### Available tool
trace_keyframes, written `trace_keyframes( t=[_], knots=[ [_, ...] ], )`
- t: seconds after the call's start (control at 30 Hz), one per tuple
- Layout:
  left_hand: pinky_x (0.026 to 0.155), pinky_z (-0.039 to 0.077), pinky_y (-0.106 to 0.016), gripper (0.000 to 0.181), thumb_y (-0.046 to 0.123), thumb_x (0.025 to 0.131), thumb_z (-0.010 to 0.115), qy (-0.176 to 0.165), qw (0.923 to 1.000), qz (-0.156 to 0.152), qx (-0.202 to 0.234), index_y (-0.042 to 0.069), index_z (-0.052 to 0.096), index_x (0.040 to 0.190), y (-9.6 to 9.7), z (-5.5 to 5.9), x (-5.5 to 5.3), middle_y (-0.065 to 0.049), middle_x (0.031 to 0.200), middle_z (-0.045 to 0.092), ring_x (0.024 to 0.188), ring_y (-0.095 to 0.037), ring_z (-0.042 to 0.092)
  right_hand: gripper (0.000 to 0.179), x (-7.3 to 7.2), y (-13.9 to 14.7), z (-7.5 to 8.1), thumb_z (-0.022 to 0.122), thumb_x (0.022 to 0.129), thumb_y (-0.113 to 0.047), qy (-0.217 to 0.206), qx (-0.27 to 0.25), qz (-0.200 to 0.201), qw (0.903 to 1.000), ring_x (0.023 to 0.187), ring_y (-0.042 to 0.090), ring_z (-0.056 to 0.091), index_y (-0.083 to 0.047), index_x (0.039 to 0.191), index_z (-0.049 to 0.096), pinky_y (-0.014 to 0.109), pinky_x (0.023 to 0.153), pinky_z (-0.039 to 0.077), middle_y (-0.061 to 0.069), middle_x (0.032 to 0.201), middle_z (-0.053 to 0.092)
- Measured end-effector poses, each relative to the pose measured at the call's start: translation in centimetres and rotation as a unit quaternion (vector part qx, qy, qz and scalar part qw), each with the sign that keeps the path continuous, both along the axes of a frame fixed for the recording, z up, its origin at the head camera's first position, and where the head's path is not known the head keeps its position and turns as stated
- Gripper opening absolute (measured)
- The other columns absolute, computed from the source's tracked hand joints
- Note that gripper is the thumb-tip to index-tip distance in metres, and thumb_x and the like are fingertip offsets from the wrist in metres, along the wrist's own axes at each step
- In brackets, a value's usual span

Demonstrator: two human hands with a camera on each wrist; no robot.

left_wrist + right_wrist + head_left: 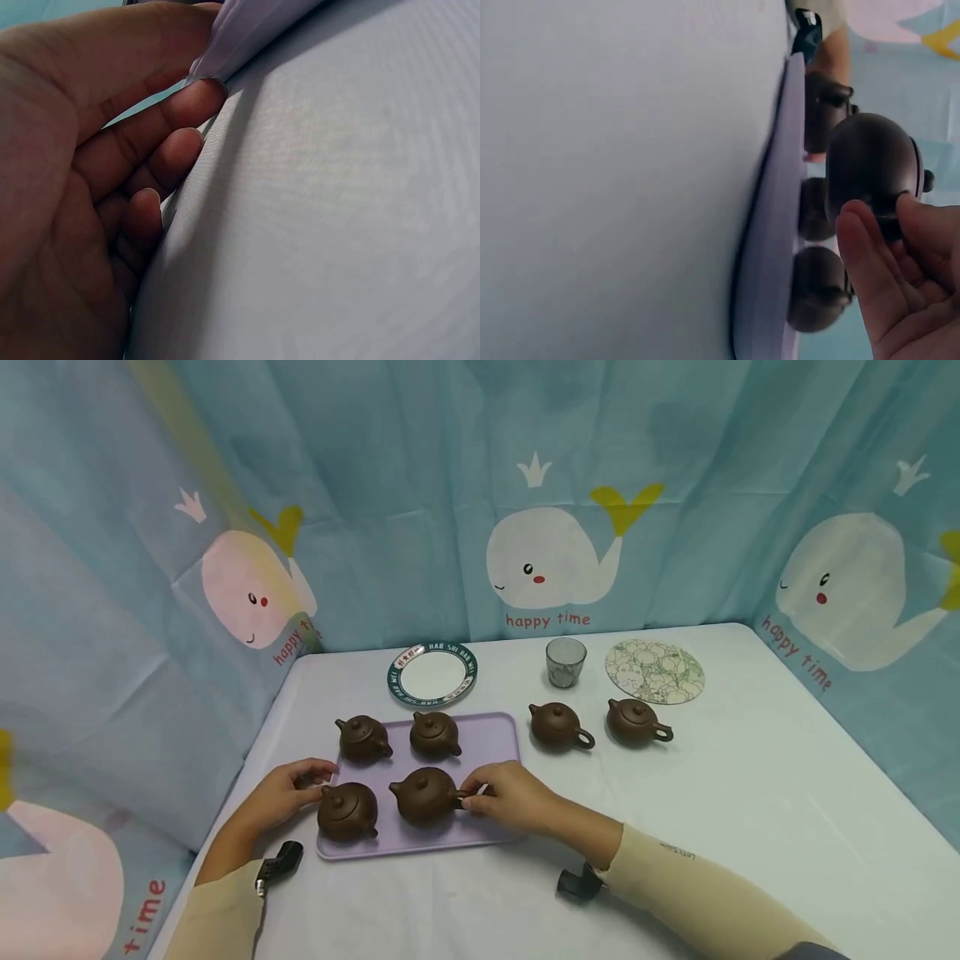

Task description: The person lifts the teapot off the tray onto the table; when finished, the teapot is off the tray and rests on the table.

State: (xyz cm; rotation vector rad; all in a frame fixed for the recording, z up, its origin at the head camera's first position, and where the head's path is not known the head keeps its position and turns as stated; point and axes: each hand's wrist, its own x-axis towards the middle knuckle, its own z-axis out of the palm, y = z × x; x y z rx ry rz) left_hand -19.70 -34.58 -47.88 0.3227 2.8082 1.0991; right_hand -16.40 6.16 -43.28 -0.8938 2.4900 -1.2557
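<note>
My right hand (513, 795) pinches the handle of a dark brown clay teapot (425, 796) over the front right of a lilac tray (487, 735). In the right wrist view, this teapot (871, 157) shows its rounded body just beyond the thumb and fingers. At the tray's left edge, my left hand (279, 793) grips the rim between thumb and bent fingers; the rim hides the thumb tip in the left wrist view. Beside that thumb sits another teapot (347, 814) at the front left. Two further teapots, one left (364, 740) and one right (435, 737), stand along the tray's back.
Right of the tray stand two matching teapots, a nearer (557, 727) and a farther one (632, 724). Behind lie a green-rimmed plate (395, 681), a clear glass (566, 664) and a round floral mat (655, 672). A whale-print curtain (420, 560) encloses the white table (750, 760).
</note>
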Motion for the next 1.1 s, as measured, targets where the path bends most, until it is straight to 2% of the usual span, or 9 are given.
trace_keyframes(
  t=[0.33, 0.63, 0.9, 0.97, 1.1],
  knots=[
    [0.081, 0.046, -0.031, 0.036, 0.018, 0.089, 0.071, -0.008, 0.9999, 0.006, -0.012, 0.009, 0.064, 0.123, -0.9, 0.5, 0.6, -0.007, 0.112, 0.065, 0.1, -0.023, 0.055, 0.008, 0.3, 3.7, 0.9, 0.069, 0.091, -0.013, -0.015, -0.043, -0.024, 0.9987, 0.073, 0.008, 0.067, -0.009, 0.098, 0.07, 0.027, 0.064, 0.052, -0.004, 0.087, 0.069],
    [0.078, 0.045, -0.028, 0.035, 0.012, 0.088, 0.071, -0.003, 1.0, -0.004, -0.006, 0.008, 0.064, 0.122, -0.2, 0.3, 0.1, -0.007, 0.11, 0.066, 0.097, -0.022, 0.055, 0.013, 0.2, 10.1, 2.4, 0.067, 0.091, -0.008, -0.008, -0.086, -0.077, 0.9933, 0.078, 0.016, 0.07, -0.002, 0.103, 0.069, 0.031, 0.069, 0.054, 0.007, 0.096, 0.069],
    [0.078, 0.046, -0.027, 0.035, 0.014, 0.088, 0.071, -0.001, 1.0, -0.002, -0.006, 0.009, 0.064, 0.122, -0.2, 0.0, 0.2, -0.006, 0.11, 0.065, 0.097, -0.022, 0.055, 0.019, -0.8, 16.0, 4.6, 0.066, 0.092, -0.005, -0.005, -0.081, -0.137, 0.9873, 0.082, 0.021, 0.07, 0.005, 0.107, 0.066, 0.037, 0.073, 0.055, 0.016, 0.099, 0.067],
    [0.078, 0.046, -0.027, 0.035, 0.014, 0.088, 0.071, 0.0, 1.0, -0.001, -0.009, 0.009, 0.064, 0.122, -0.3, -0.1, 0.2, -0.006, 0.11, 0.065, 0.097, -0.022, 0.055, 0.02, -0.7, 17.5, 5.0, 0.065, 0.093, -0.007, 0.002, -0.077, -0.154, 0.985, 0.083, 0.022, 0.07, 0.006, 0.108, 0.065, 0.038, 0.073, 0.055, 0.018, 0.1, 0.067],
    [0.079, 0.046, -0.028, 0.036, 0.017, 0.089, 0.071, 0.0, 1.0, -0.004, -0.006, 0.009, 0.064, 0.123, -0.2, -0.2, 0.1, -0.006, 0.111, 0.065, 0.098, -0.022, 0.056, 0.023, -0.2, 20.6, 5.9, 0.064, 0.094, -0.013, 0.03, -0.046, -0.2, 0.9783, 0.084, 0.022, 0.07, 0.004, 0.11, 0.065, 0.032, 0.074, 0.055, 0.016, 0.097, 0.07]
  ],
)
